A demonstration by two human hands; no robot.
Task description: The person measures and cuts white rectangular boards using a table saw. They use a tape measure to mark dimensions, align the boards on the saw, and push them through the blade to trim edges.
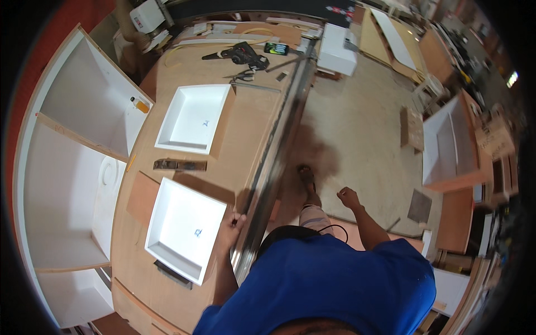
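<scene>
The near open box [181, 223] and far open box [184, 120] are white with blue marks inside. The surface [237, 139] is tan-brown, the shirt [329, 273] plain blue, the bottle [139, 105] orange.

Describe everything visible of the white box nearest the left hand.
The box is shallow and four-sided, with white inner walls and floor, perhaps laminated board. A small blue mark shows on its floor. It sits open side up, at an angle, over the brown table. A dark block shows at its lower edge. The left hand is at its right side; contact is unclear.
</scene>
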